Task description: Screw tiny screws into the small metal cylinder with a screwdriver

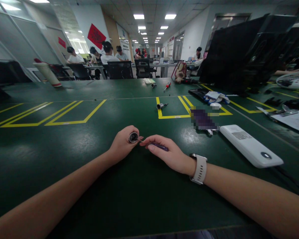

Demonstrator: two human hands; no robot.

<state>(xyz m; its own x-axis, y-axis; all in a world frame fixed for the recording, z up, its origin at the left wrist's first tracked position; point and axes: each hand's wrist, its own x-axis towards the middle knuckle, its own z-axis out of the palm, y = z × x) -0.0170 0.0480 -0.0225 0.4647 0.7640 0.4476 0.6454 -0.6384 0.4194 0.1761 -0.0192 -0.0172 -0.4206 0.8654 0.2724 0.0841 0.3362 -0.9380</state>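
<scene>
My left hand (pixel 122 143) is closed around a short metal cylinder (pixel 133 137), its round open end facing me and dark inside. Between the fingers of my right hand (pixel 168 152) lies a slim screwdriver (pixel 160 146) with a dark purple handle. Its thin shaft points left and reaches the rim of the cylinder; whether the tip is inside I cannot tell. Both hands are low over the green table (pixel 94 186). Beyond them, a similar metal piece (pixel 160 106) with a thin stem lies on its side within yellow tape lines.
Farther back are a red screwdriver (pixel 167 87) and a small metal part (pixel 153 85). On the right lie a blurred-out phone (pixel 203 119), a white power bank (pixel 249 144) with a cable, gloves (pixel 216 97) and a clipboard (pixel 295 119). A tumbler (pixel 48 73) stands back left.
</scene>
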